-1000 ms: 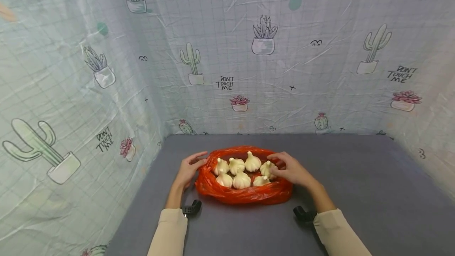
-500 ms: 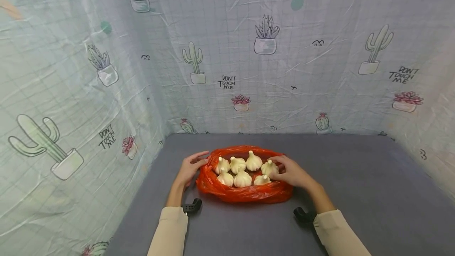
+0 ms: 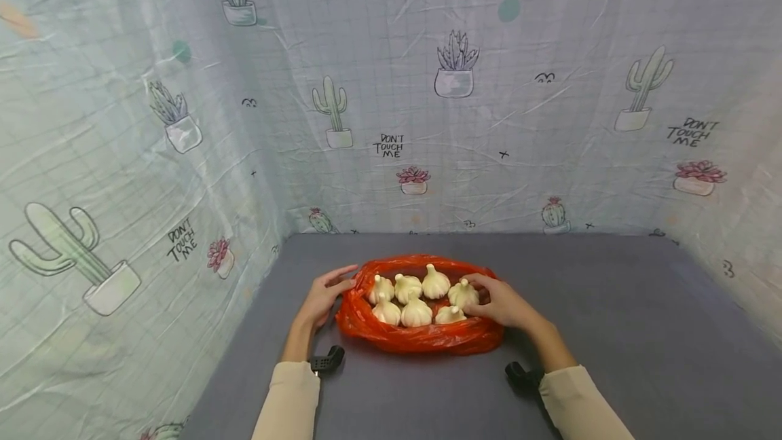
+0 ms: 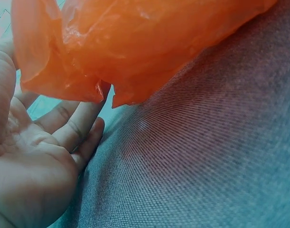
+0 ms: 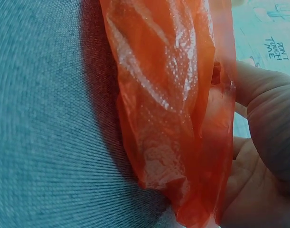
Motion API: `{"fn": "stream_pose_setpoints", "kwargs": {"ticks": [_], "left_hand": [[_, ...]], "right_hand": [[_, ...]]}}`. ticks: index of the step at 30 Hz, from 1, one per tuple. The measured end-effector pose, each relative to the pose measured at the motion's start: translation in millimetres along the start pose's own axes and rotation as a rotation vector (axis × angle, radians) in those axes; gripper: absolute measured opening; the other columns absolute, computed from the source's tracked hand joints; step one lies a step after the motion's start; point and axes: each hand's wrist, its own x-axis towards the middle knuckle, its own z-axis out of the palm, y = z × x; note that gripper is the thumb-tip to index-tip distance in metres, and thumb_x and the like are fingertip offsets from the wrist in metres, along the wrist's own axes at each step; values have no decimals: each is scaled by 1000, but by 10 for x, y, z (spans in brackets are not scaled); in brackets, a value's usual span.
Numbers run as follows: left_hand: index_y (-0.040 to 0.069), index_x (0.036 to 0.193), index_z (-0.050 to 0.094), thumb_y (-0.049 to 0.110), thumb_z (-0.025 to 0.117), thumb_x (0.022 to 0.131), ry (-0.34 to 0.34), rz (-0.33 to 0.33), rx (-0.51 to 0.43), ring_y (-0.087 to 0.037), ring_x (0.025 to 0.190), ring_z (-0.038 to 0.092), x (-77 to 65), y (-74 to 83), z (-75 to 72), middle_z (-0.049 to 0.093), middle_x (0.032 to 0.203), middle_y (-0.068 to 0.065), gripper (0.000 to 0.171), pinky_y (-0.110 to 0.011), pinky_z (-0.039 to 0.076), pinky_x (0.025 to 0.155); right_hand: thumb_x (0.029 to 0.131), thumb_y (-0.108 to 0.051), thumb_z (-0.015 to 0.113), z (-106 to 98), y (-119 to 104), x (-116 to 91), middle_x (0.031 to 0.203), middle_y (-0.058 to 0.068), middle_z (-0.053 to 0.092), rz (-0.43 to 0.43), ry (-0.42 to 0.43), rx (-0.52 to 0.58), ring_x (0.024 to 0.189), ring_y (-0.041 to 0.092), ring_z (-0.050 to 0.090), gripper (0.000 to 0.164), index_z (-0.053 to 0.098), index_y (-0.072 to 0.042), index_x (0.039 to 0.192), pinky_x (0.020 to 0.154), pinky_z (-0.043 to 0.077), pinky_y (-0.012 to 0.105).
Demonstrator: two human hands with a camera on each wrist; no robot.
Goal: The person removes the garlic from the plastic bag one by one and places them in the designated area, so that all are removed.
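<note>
A red plastic bag (image 3: 421,341) lies with its mouth wide, and several garlic bulbs stand inside it, stems mostly upward. At the bag's right end, my right hand (image 3: 507,303) pinches the rightmost garlic bulb (image 3: 463,295) between thumb and fingers. The right wrist view shows that hand (image 5: 273,128) partly behind the bag's wall (image 5: 159,95), which hides the bulb. My left hand (image 3: 322,299) rests against the left end of the bag, fingers loosely extended. From the left wrist, the palm (image 4: 35,156) faces the crumpled plastic (image 4: 126,47), which covers some fingertips.
A grey cloth-covered table (image 3: 611,331) spreads around the bag. Curtains (image 3: 476,121) printed with cacti hang behind and at both sides. Black wrist mounts (image 3: 330,358) sit under the forearms.
My right thumb and fingers have closed in on the rightmost garlic bulb, which has tipped slightly upright. The left hand and the bag have stayed nearly in place.
</note>
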Motion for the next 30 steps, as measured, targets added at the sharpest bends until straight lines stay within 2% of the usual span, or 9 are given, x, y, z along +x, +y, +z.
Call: {"fn": "stream_pose_setpoints", "kwargs": {"ticks": [8, 14, 18, 25, 30], "left_hand": [[5, 144, 59, 11, 67, 98, -30, -11, -23, -12, 104, 68, -42, 15, -7, 74, 116, -9, 47, -27, 55, 91], [4, 143, 60, 9, 66, 98, -30, -9, -34, -12, 106, 68, -24, 11, -4, 73, 121, -12, 45, -27, 56, 91], [4, 143, 60, 9, 65, 99, -35, -9, -44, -12, 106, 68, -22, 16, 4, 71, 126, -14, 44, -27, 56, 91], [2, 143, 59, 9, 66, 98, -32, -6, -65, -10, 104, 69, -21, 17, 0, 74, 120, -5, 45, -27, 56, 90], [2, 143, 59, 8, 66, 98, -25, -4, -61, -9, 106, 69, -27, 5, -7, 73, 122, -6, 45, -26, 56, 91]], "right_hand": [[86, -23, 84, 21, -5, -13, 111, 8, 69, -19, 28, -5, 97, 19, 64, 53, 63, -8, 131, 82, 54, 35], [85, -21, 84, -22, -1, -5, 117, 13, 69, -38, 65, 2, 100, 22, 68, 53, 63, -7, 131, 83, 57, 36], [86, -18, 83, -104, -6, -17, 120, 17, 68, -34, 74, 36, 102, 25, 70, 54, 61, -6, 134, 83, 58, 36], [87, -15, 82, -274, -64, -64, 124, 16, 67, -18, 119, 87, 102, 24, 69, 54, 61, -11, 137, 79, 57, 30], [88, -19, 81, -401, -106, -110, 128, 18, 66, -19, 151, 114, 104, 28, 69, 54, 60, -10, 137, 81, 59, 33]]}}
